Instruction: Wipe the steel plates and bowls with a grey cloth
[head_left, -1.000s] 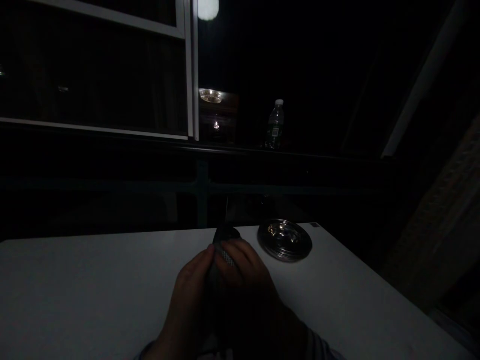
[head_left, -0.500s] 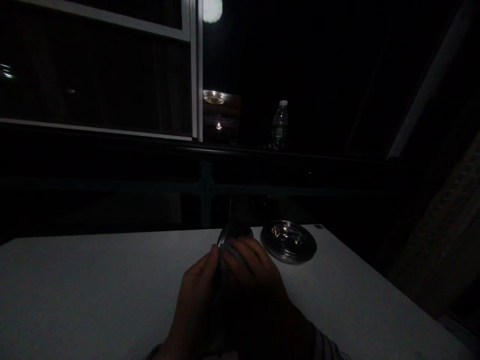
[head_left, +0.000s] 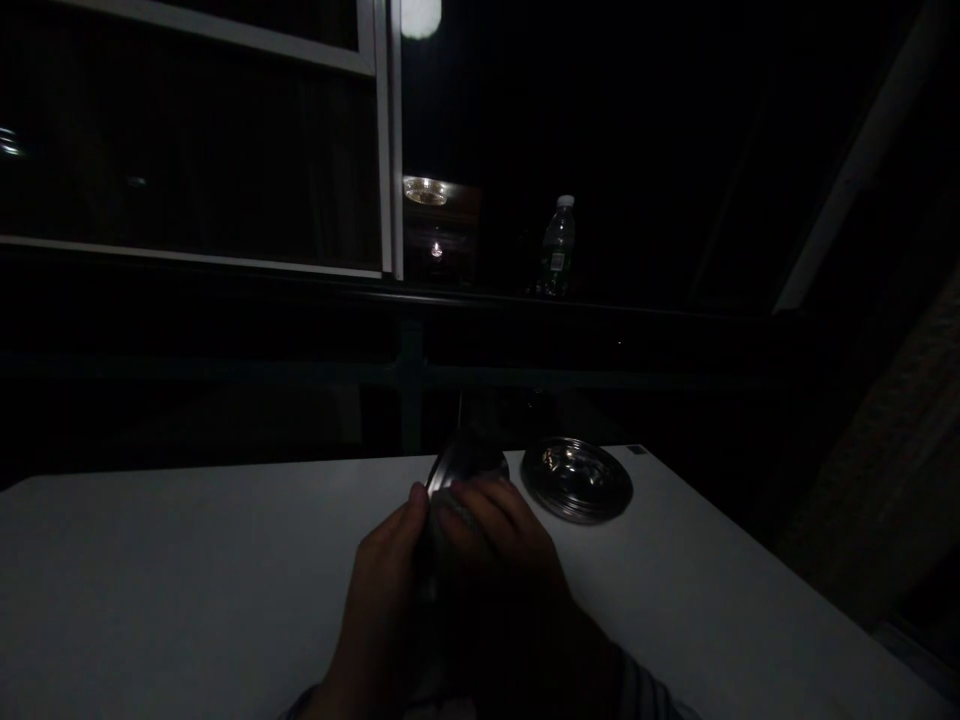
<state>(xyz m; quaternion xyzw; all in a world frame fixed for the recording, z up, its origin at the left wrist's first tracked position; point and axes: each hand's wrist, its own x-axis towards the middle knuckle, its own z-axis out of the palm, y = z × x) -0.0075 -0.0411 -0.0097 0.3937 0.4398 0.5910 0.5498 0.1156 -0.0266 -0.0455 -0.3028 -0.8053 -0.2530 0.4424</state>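
Note:
Just above the white table point(head_left: 210, 560), a shiny metal plate point(head_left: 469, 458) is held tilted, its lower part hidden behind my hands. My left hand point(head_left: 386, 560) is closed on its left edge, thumb up along the rim. Against the plate's inner side, my right hand point(head_left: 510, 540) presses a greyish textured cloth point(head_left: 456, 508) with bent fingers. Most of the cloth is lost in shadow under that hand. To the right of my hands lies a stack of round metal plates point(head_left: 576, 480), apart from them.
A clear plastic bottle point(head_left: 557, 247) with a white cap stands on the dark ledge beyond the table. White window frames point(head_left: 388, 140) rise at the back left. Patterned fabric point(head_left: 885, 500) hangs in the dark at the right.
Both hands have shifted slightly left with the plate, and a bit more of the plate's bright inner surface shows. The plate stack and the bottle have stayed in place.

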